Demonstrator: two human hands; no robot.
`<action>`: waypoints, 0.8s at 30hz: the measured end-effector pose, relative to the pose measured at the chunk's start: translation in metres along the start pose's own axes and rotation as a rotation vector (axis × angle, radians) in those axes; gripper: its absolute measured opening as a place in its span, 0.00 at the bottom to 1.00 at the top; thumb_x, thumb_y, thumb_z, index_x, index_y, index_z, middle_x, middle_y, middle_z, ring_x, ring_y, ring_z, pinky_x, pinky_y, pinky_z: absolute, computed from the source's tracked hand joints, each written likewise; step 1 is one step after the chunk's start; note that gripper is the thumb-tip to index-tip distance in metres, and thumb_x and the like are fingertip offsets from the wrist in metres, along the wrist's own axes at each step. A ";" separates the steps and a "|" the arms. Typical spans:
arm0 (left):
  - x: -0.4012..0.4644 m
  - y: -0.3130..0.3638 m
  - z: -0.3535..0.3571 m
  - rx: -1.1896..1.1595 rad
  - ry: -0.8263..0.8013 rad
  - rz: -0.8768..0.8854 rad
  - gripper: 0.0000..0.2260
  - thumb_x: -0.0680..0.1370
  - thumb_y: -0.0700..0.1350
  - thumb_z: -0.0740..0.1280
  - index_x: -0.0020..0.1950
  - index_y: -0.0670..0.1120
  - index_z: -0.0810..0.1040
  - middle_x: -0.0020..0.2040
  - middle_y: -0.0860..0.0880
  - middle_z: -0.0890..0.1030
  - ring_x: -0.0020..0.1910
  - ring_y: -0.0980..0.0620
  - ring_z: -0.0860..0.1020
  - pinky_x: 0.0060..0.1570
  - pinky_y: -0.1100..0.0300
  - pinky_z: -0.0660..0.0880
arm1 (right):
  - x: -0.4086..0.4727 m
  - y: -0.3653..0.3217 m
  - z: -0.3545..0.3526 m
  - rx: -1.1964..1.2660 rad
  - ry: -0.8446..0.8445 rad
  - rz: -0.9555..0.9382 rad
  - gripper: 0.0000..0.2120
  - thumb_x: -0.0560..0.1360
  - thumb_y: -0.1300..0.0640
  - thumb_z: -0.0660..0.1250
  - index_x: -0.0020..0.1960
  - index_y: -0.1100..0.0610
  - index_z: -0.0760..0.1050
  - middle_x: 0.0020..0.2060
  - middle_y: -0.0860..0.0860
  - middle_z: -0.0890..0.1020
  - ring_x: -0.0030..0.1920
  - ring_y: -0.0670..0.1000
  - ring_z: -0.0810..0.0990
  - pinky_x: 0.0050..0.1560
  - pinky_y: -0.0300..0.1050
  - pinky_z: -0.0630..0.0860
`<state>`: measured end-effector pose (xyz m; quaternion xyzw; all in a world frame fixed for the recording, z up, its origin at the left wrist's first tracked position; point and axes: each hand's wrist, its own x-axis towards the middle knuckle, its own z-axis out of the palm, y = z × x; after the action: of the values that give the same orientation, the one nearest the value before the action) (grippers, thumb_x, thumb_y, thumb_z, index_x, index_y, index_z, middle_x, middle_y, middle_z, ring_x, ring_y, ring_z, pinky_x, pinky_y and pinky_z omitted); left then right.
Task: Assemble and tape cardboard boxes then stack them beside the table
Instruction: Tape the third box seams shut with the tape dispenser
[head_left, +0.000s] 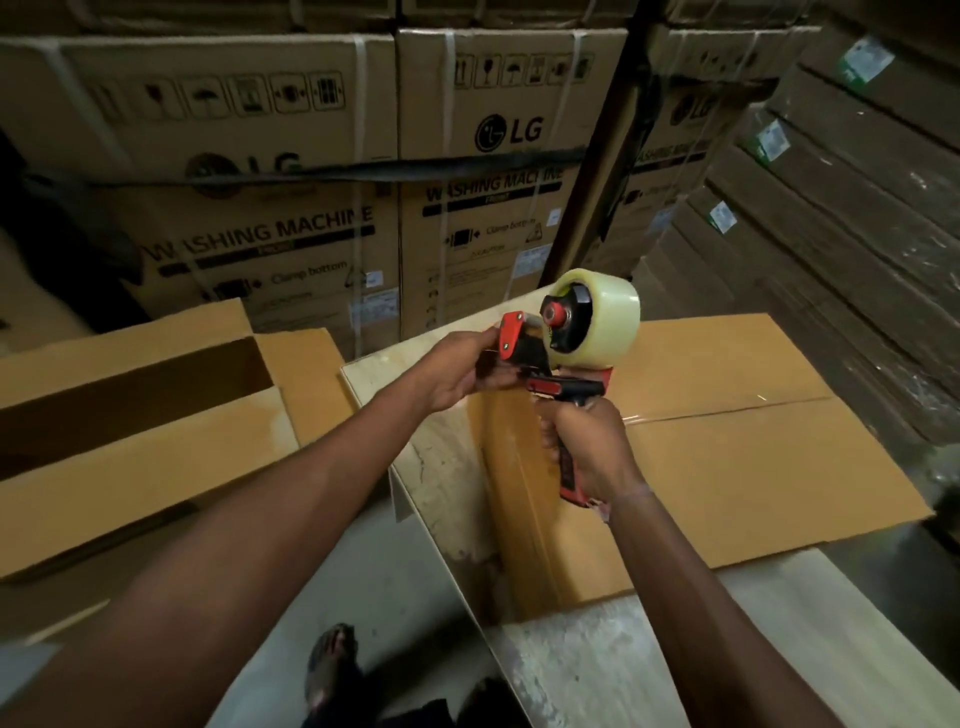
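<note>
Our right hand grips the tape dispenser handle above the cardboard box on the table; our left hand pinches its front. The box looks light and stiff, best held by its edges.

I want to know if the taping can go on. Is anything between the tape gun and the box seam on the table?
Nothing visible: the tape gun is held up in open air above the box, whose seam lies bare.
</note>
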<state>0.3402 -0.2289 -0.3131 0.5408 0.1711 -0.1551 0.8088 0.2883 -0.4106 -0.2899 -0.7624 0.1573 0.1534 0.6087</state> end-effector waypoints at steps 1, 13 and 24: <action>0.005 0.004 -0.004 -0.042 -0.009 -0.023 0.11 0.85 0.46 0.66 0.56 0.39 0.82 0.53 0.38 0.86 0.45 0.47 0.86 0.39 0.58 0.84 | 0.005 -0.001 0.005 -0.017 0.007 -0.017 0.05 0.75 0.56 0.75 0.44 0.58 0.81 0.31 0.51 0.80 0.31 0.50 0.76 0.28 0.43 0.69; 0.040 0.031 -0.045 -0.282 -0.076 -0.309 0.06 0.83 0.39 0.68 0.52 0.35 0.79 0.45 0.39 0.84 0.34 0.48 0.86 0.42 0.58 0.83 | 0.023 -0.011 0.047 -0.058 0.100 -0.113 0.09 0.73 0.58 0.75 0.43 0.64 0.81 0.32 0.53 0.81 0.35 0.52 0.77 0.38 0.49 0.72; 0.066 0.040 -0.043 0.276 0.009 -0.040 0.09 0.79 0.32 0.65 0.51 0.41 0.85 0.42 0.40 0.86 0.36 0.48 0.85 0.35 0.58 0.84 | 0.021 -0.011 0.050 -0.144 0.160 -0.141 0.08 0.73 0.54 0.77 0.45 0.58 0.83 0.37 0.54 0.86 0.40 0.53 0.82 0.42 0.49 0.75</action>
<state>0.4116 -0.1783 -0.3246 0.6441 0.1625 -0.1908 0.7227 0.3099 -0.3608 -0.2994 -0.8230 0.1397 0.0598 0.5473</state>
